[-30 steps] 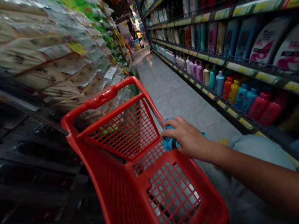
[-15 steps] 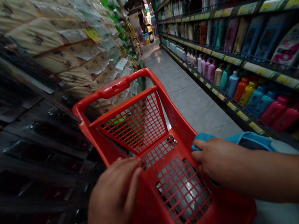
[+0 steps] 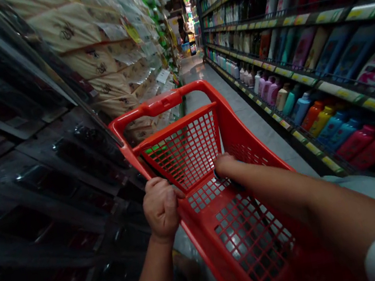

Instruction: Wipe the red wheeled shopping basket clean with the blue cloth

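A red plastic shopping basket cart [image 3: 202, 227] with grid-pierced walls and floor tilts in front of me. My left hand [image 3: 162, 207] wraps its fingers over the cart's left rim, thumb toward me. Reaching inside past the right wall, my right hand [image 3: 225, 164] is low near the back grid panel, fingers curled and mostly hidden from view. A narrow dark-blue edge of cloth [image 3: 216, 172] shows beside those fingers; the rest of it is behind the hand and forearm. The cart's raised red handle [image 3: 163, 102] stands at the far end, untouched.
Shelves of colourful bottles [image 3: 312, 114] line the right side. Stacked beige packages [image 3: 99, 64] rise on the left, with dark packaged goods [image 3: 36, 185] nearer me. A grey tiled aisle [image 3: 246, 118] leads to a person [image 3: 181, 25] far off.
My right hand has moved from the cart's right rim, with the blue cloth, down inside toward the back panel. My left hand has closed over the left rim.
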Demonstrator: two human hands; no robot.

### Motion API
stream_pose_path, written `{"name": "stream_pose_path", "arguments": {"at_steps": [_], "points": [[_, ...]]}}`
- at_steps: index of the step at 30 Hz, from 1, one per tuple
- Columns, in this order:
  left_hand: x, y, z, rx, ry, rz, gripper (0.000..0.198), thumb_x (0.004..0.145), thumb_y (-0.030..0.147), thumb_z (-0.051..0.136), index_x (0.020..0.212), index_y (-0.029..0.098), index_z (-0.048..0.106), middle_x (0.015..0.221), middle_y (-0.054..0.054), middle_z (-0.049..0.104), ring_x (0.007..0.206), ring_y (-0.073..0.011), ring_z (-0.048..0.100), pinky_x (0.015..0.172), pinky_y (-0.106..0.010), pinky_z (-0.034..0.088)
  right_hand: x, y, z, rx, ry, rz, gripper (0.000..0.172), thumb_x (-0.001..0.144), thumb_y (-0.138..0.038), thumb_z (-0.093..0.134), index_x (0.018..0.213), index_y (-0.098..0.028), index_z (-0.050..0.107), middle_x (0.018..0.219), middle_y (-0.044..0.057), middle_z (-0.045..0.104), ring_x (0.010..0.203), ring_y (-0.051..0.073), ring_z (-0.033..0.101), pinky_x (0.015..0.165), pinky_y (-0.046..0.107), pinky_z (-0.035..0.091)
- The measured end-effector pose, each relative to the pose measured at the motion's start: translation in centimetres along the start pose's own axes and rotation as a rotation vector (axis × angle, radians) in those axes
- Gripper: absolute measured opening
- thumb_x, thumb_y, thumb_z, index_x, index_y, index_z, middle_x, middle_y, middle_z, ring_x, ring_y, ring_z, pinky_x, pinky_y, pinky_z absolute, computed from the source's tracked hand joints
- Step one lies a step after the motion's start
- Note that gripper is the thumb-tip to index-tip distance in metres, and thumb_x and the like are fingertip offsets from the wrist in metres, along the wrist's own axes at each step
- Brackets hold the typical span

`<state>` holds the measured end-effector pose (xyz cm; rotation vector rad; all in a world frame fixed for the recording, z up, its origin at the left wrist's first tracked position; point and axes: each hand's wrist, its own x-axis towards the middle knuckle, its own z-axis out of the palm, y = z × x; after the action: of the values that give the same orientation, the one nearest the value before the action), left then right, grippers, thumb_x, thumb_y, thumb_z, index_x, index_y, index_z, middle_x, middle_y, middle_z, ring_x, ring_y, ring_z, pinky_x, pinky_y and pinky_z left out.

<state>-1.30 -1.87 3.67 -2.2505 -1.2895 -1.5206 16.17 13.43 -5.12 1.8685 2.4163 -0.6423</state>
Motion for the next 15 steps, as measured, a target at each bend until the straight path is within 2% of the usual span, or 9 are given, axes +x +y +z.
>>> {"name": "stream_pose_path", "arguments": {"at_steps": [3,5,7,9,11,12,13,14,15], "points": [[-0.2,0.6,-0.1,-0.041,0.0,0.01,0.046,0.102,0.029,0.036,0.063,0.022,0.058,0.052,0.003,0.057,0.052,-0.0125,0.052,0.079,-0.04,0.042,-2.0,0.6,3.4,-0.045,0.043,0.177,0.051,0.092,-0.026,0.061,0.14,-0.01,0.055,0.144,0.03,0.051,0.132,0.041,0.05,0.098,0.056,0.048],[-0.4,1.1,-0.1,-0.051,0.015,0.012,0.045,0.102,0.027,0.036,0.063,0.022,0.057,0.052,0.003,0.055,0.052,-0.0122,0.05,0.079,-0.04,0.04,-3.7,-0.8,6.2,-0.046,0.083,0.193,0.048,0.098,-0.018,0.044,0.145,-0.011,0.051,0.149,0.028,0.047,0.135,0.038,0.047,0.105,0.051,0.044],[-0.8,1.4,-0.2,-0.056,0.027,0.014,0.043,0.101,0.025,0.036,0.063,0.022,0.056,0.051,0.003,0.054,0.051,-0.0121,0.048,0.078,-0.041,0.038,-5.3,-3.1,9.0,-0.009,0.067,0.051,0.049,0.097,-0.013,0.041,0.145,-0.014,0.051,0.152,0.023,0.046,0.135,0.034,0.047,0.108,0.045,0.041],[-1.1,1.5,-0.3,-0.056,0.021,0.016,0.042,0.101,0.024,0.037,0.064,0.022,0.056,0.051,0.003,0.053,0.051,-0.0123,0.047,0.078,-0.041,0.037,-6.5,-4.9,11.2,0.051,-0.015,-0.277,0.051,0.095,-0.014,0.046,0.146,-0.02,0.051,0.15,0.016,0.05,0.131,0.03,0.049,0.107,0.041,0.042],[-1.4,1.5,-0.6,-0.049,0.007,0.019,0.04,0.1,0.023,0.038,0.065,0.022,0.057,0.052,0.003,0.053,0.052,-0.0126,0.047,0.078,-0.041,0.037,-7.1,-5.0,11.9,0.074,-0.097,-0.628,0.051,0.096,-0.021,0.05,0.146,-0.028,0.051,0.148,0.009,0.053,0.127,0.027,0.05,0.105,0.04,0.043],[-1.5,1.5,-0.7,-0.045,0.004,0.018,0.038,0.1,0.022,0.038,0.066,0.022,0.057,0.053,0.003,0.053,0.053,-0.0127,0.048,0.078,-0.041,0.037,-7.0,-4.2,11.7,0.058,-0.11,-0.737,0.048,0.096,-0.024,0.051,0.144,-0.032,0.052,0.147,0.006,0.054,0.126,0.027,0.049,0.106,0.041,0.043],[-1.5,1.5,-0.8,-0.041,0.001,0.018,0.037,0.099,0.021,0.038,0.067,0.022,0.057,0.054,0.003,0.054,0.053,-0.0126,0.048,0.078,-0.041,0.037,-6.6,-3.0,11.0,0.027,-0.099,-0.77,0.046,0.097,-0.025,0.051,0.142,-0.033,0.054,0.148,0.005,0.053,0.127,0.027,0.048,0.106,0.043,0.041],[-1.6,1.4,-0.9,-0.039,-0.001,0.02,0.037,0.099,0.02,0.039,0.068,0.022,0.057,0.055,0.003,0.055,0.054,-0.0126,0.048,0.079,-0.041,0.037,-6.1,-1.6,10.1,-0.012,-0.072,-0.717,0.044,0.098,-0.024,0.05,0.141,-0.033,0.056,0.149,0.005,0.053,0.128,0.028,0.046,0.107,0.045,0.04],[-1.6,1.3,-0.9,-0.037,-0.004,0.02,0.037,0.099,0.019,0.039,0.067,0.022,0.057,0.055,0.003,0.056,0.054,-0.0126,0.049,0.079,-0.041,0.037,-5.5,-0.1,9.0,-0.051,-0.039,-0.605,0.043,0.098,-0.022,0.048,0.139,-0.031,0.057,0.149,0.007,0.052,0.13,0.03,0.045,0.108,0.048,0.038]]}}
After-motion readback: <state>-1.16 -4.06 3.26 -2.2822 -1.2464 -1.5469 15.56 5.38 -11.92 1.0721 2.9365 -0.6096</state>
